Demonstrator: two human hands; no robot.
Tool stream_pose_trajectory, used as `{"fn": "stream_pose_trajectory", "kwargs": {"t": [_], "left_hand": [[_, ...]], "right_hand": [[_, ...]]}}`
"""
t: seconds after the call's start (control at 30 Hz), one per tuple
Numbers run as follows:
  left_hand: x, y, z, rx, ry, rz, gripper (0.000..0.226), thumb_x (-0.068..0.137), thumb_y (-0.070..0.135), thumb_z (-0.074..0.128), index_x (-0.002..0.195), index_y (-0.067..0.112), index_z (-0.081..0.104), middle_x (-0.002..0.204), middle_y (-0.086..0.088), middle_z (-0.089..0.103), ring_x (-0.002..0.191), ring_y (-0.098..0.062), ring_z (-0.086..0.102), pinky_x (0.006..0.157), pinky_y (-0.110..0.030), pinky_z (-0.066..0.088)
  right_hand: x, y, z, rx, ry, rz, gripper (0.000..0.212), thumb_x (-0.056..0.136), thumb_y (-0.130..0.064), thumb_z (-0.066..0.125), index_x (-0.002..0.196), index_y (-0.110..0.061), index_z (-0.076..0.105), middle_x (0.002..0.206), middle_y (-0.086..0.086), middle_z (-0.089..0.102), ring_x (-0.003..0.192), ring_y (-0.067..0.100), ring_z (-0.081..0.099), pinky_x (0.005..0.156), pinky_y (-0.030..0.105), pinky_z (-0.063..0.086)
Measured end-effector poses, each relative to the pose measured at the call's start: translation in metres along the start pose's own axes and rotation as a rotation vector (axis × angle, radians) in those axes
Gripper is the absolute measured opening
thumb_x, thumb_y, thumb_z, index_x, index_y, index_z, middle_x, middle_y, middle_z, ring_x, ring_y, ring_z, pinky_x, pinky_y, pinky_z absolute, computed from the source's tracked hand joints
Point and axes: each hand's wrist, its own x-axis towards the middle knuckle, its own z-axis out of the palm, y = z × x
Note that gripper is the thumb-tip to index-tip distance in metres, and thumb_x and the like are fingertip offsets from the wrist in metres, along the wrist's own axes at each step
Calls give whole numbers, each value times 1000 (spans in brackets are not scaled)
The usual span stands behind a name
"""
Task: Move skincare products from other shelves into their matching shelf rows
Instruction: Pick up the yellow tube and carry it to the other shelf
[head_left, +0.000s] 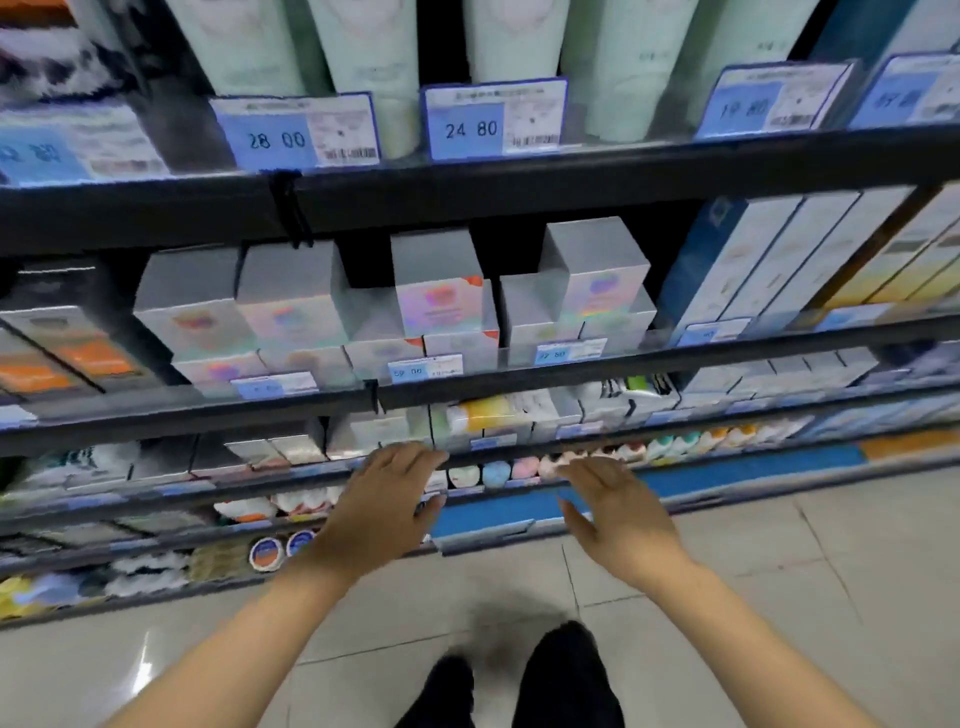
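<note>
Shop shelving fills our head view, black-edged rows stacked above a pale tiled floor. Up top stand mint-green tubes behind blue price tags; the row beneath carries silver holographic boxes, stacked two high. Lower rows hold small cartons and round pastel-capped jars, too blurred for us to read.

Our left hand and right hand reach forward side by side, palms down, fingers straight and loosely spread, holding nothing. Both sets of fingertips sit at the lower shelf edges, the pastel jars lying just ahead, between the two hands. Neither hand is clearly nearer. Which product is misplaced we cannot tell; we judge the next pick will come from these low rows.
</note>
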Motion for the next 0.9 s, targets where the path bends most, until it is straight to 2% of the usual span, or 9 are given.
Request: {"fn": "stream_pose_trajectory", "kwargs": {"t": [0.07, 0.13, 0.27, 0.37, 0.47, 0.63, 0.73, 0.8, 0.9], "left_hand": [[14, -11, 8, 8, -11, 62, 50, 83, 41, 43, 121, 14, 59, 117, -5, 63, 105, -27, 61, 90, -40, 49], [29, -15, 18, 18, -27, 97, 50, 84, 38, 51, 127, 12, 57, 124, -7, 60, 110, -29, 59, 94, -41, 46], [63, -16, 39, 45, -75, 114, 60, 91, 37, 52, 145, 18, 35, 149, -3, 36, 134, -26, 33, 112, -36, 24], [87, -19, 56, 70, -77, 110, 59, 92, 37, 49, 145, 19, 32, 152, -1, 29, 139, -23, 23, 114, -38, 22], [106, -25, 73, 96, -52, 99, 59, 89, 34, 54, 143, 15, 35, 149, -4, 32, 137, -27, 25, 108, -45, 31], [128, -28, 94, 167, -46, 29, 62, 92, 26, 53, 147, 17, 26, 149, -8, 28, 131, -35, 33, 101, -49, 37], [127, -29, 97, 188, 25, 47, 60, 89, 21, 61, 143, 15, 36, 139, -14, 41, 120, -40, 43, 85, -54, 49], [118, -26, 95, 137, 93, 108, 60, 82, 14, 70, 136, 10, 45, 129, -19, 51, 110, -42, 52, 74, -50, 55], [93, -11, 84, 55, 206, 221, 59, 67, 9, 83, 121, 2, 60, 114, -19, 61, 95, -39, 59, 68, -44, 56]], "right_hand": [[-8, -7, 9, 5, -5, 69, 42, 83, -37, 44, 109, -14, 68, 102, 4, 69, 93, 27, 66, 76, 35, 55], [-14, -12, 17, 20, 12, 125, 46, 84, -37, 41, 113, -12, 66, 106, 5, 68, 99, 29, 64, 79, 37, 55], [-18, -18, 28, 37, 69, 172, 43, 83, -34, 43, 110, -9, 66, 101, 6, 67, 94, 29, 64, 76, 35, 55], [-20, -17, 37, 43, 72, 201, 42, 84, -33, 43, 109, -9, 65, 101, 7, 67, 93, 29, 63, 76, 35, 55], [-23, -11, 53, 44, 75, 231, 43, 86, -34, 42, 111, -8, 64, 103, 7, 67, 96, 29, 62, 80, 35, 53], [-30, -2, 77, 22, 65, 270, 45, 86, -35, 40, 114, -9, 63, 106, 6, 67, 99, 27, 61, 83, 34, 51], [-35, 1, 83, 17, 45, 288, 44, 86, -35, 41, 114, -10, 63, 108, 6, 67, 100, 27, 62, 83, 34, 52], [-40, 1, 81, 18, 60, 305, 40, 86, -33, 47, 114, -11, 63, 109, 6, 67, 100, 28, 63, 82, 34, 52], [-47, -2, 69, 27, 73, 321, 37, 80, -28, 58, 112, -10, 65, 106, 7, 68, 96, 29, 64, 77, 34, 53]]}}
